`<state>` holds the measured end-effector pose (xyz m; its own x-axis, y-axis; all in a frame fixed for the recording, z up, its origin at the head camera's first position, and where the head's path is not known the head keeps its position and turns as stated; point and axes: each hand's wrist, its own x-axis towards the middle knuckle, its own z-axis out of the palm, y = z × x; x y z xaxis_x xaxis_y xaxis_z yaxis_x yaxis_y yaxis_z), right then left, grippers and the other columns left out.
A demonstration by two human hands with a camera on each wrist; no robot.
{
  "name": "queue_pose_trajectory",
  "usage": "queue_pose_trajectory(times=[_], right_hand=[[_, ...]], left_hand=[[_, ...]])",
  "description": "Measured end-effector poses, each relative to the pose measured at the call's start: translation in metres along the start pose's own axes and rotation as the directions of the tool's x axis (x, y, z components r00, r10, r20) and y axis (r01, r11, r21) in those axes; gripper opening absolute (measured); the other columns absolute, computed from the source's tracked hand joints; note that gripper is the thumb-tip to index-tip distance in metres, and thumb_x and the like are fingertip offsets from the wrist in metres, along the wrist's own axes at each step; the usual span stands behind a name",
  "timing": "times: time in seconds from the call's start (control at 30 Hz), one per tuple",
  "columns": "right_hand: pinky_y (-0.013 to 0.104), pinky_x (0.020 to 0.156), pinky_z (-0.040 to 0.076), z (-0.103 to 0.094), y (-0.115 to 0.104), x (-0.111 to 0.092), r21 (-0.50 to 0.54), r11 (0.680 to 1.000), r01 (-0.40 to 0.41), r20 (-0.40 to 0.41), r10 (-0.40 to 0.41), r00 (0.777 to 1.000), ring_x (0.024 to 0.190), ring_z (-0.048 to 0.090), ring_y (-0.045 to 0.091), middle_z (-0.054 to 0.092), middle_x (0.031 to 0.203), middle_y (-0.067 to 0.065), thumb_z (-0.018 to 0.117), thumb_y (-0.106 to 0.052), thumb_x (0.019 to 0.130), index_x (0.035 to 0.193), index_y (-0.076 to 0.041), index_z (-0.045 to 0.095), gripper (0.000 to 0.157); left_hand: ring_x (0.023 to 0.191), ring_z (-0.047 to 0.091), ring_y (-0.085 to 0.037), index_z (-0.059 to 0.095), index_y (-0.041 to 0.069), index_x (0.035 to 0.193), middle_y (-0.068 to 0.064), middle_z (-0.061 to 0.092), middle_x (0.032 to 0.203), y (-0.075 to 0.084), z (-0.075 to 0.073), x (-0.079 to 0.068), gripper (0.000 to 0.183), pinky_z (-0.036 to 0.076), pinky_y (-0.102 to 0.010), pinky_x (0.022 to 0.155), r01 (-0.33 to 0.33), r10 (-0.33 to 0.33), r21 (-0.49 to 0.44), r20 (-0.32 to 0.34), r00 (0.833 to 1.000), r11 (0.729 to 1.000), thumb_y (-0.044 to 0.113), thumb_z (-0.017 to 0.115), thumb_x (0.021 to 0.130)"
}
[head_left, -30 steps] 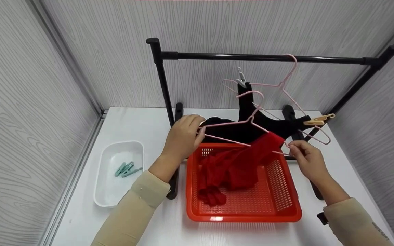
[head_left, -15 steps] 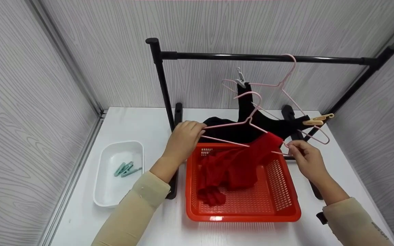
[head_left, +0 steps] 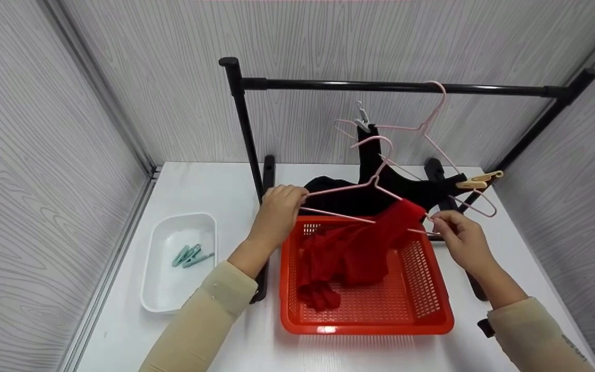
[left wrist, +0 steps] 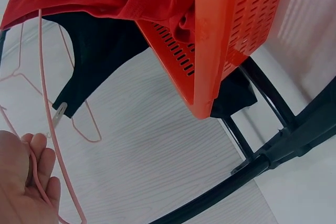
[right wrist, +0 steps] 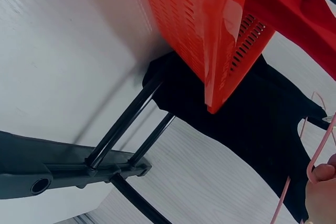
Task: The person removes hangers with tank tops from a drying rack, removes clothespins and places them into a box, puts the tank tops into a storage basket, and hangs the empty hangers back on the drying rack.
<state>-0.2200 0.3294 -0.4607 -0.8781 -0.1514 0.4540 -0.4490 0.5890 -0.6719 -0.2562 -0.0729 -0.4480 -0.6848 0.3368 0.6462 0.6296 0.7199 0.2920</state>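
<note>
A pink clothes hanger (head_left: 339, 190) is held over the basket by both hands. My left hand (head_left: 279, 213) grips its left end, and in the left wrist view the wire runs across the curled fingers (left wrist: 43, 156). At the other end my right hand (head_left: 464, 240) pinches the hanger's corner between thumb and fingers. One strap of a red garment (head_left: 364, 253) is looped over the hanger's right arm, close to the right hand. The rest of the garment droops in folds into the red plastic basket (head_left: 367, 329).
Behind, a black garment (head_left: 411, 181) hangs from a second pink hanger (head_left: 438, 106) on the black rack (head_left: 328, 86), held by a grey clothespin (head_left: 363, 120) and a yellow one (head_left: 478, 182). A white tray (head_left: 154, 258) with green clothespins (head_left: 189, 256) stands left.
My left hand has slid slightly lower, its fingers now over the hanger's upper wire. The held hanger has shifted a little left; the right hand keeps its pinch almost in place.
</note>
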Motion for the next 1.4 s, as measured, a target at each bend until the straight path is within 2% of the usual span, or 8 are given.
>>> queue_pose_trajectory(times=[0.2, 0.37, 0.6, 0.77, 0.93, 1.07, 1.2, 1.4], right_hand=[[0.011, 0.066, 0.046, -0.002, -0.004, 0.002, -0.047, 0.998, -0.039, 0.032, 0.04, 0.999, 0.08, 0.061, 0.002, 0.067, 0.086, 0.007, 0.059, -0.006, 0.1, 0.104, 0.0, 0.069, 0.012], [0.009, 0.072, 0.048, -0.005, -0.01, 0.003, -0.05, 0.999, -0.019, 0.034, 0.021, 0.999, 0.086, 0.063, 0.001, 0.07, 0.096, 0.011, 0.06, -0.005, 0.1, 0.11, 0.002, 0.068, 0.015], [0.008, 0.073, 0.046, -0.008, -0.021, 0.01, -0.028, 1.0, 0.011, -0.006, -0.011, 1.0, 0.086, 0.06, -0.002, 0.07, 0.098, 0.012, 0.061, 0.003, 0.096, 0.112, 0.003, 0.068, 0.017], [0.009, 0.07, 0.043, -0.007, -0.031, 0.016, -0.03, 0.999, 0.039, -0.051, -0.04, 0.998, 0.082, 0.059, -0.001, 0.07, 0.097, 0.018, 0.06, 0.009, 0.094, 0.111, 0.007, 0.068, 0.019], [0.01, 0.067, 0.043, -0.005, -0.039, 0.022, -0.034, 0.998, 0.056, -0.053, -0.057, 0.997, 0.079, 0.057, 0.001, 0.069, 0.095, 0.015, 0.061, 0.007, 0.095, 0.112, 0.006, 0.068, 0.019], [0.01, 0.07, 0.045, -0.002, -0.046, 0.026, -0.063, 0.993, 0.104, -0.015, -0.105, 0.994, 0.083, 0.059, 0.006, 0.069, 0.099, 0.009, 0.067, 0.002, 0.093, 0.117, 0.002, 0.068, 0.023], [0.011, 0.077, 0.043, 0.003, -0.051, 0.03, -0.129, 0.974, 0.187, 0.01, -0.187, 0.982, 0.092, 0.06, 0.012, 0.07, 0.104, 0.008, 0.073, -0.001, 0.089, 0.119, -0.002, 0.07, 0.031], [0.01, 0.078, 0.043, 0.01, -0.05, 0.031, -0.196, 0.95, 0.245, 0.005, -0.249, 0.969, 0.092, 0.06, 0.012, 0.071, 0.099, 0.005, 0.077, 0.003, 0.084, 0.108, -0.005, 0.076, 0.025]], left_hand=[[0.088, 0.061, -0.025, 0.066, 0.005, 0.105, -0.006, 0.069, 0.096, 0.001, 0.001, -0.002, 0.017, 0.046, -0.038, 0.077, 0.018, -0.018, 0.009, 0.01, 1.0, 1.0, 0.016, 0.053, 0.104], [0.088, 0.061, -0.024, 0.066, 0.006, 0.105, -0.005, 0.068, 0.095, 0.001, 0.001, -0.003, 0.018, 0.046, -0.038, 0.078, 0.025, -0.025, 0.001, 0.011, 1.0, 1.0, 0.017, 0.052, 0.104], [0.087, 0.06, -0.023, 0.065, 0.007, 0.105, -0.004, 0.067, 0.093, 0.002, 0.0, -0.005, 0.013, 0.046, -0.039, 0.08, 0.034, -0.034, -0.03, 0.0, 0.999, 0.999, 0.014, 0.055, 0.103], [0.088, 0.061, -0.025, 0.065, 0.006, 0.104, -0.006, 0.067, 0.093, 0.002, -0.001, -0.006, 0.011, 0.047, -0.04, 0.082, 0.033, -0.033, -0.03, -0.011, 0.999, 0.999, 0.012, 0.057, 0.102], [0.088, 0.061, -0.025, 0.065, 0.005, 0.105, -0.006, 0.067, 0.094, 0.002, 0.0, -0.007, 0.012, 0.047, -0.04, 0.082, 0.026, -0.026, -0.03, -0.005, 1.0, 0.999, 0.013, 0.056, 0.102], [0.087, 0.061, -0.025, 0.065, 0.005, 0.105, -0.007, 0.067, 0.094, 0.002, 0.001, -0.008, 0.01, 0.047, -0.04, 0.081, 0.023, -0.023, -0.027, -0.015, 1.0, 0.999, 0.011, 0.058, 0.101], [0.088, 0.062, -0.026, 0.065, 0.005, 0.105, -0.007, 0.067, 0.093, 0.002, 0.001, -0.009, 0.011, 0.047, -0.041, 0.081, 0.021, -0.021, -0.029, -0.021, 1.0, 0.999, 0.011, 0.057, 0.101], [0.094, 0.063, -0.025, 0.066, 0.006, 0.105, -0.006, 0.068, 0.095, 0.002, 0.002, -0.01, 0.013, 0.047, -0.041, 0.086, 0.03, -0.03, -0.049, -0.015, 0.999, 0.998, 0.013, 0.055, 0.102]])
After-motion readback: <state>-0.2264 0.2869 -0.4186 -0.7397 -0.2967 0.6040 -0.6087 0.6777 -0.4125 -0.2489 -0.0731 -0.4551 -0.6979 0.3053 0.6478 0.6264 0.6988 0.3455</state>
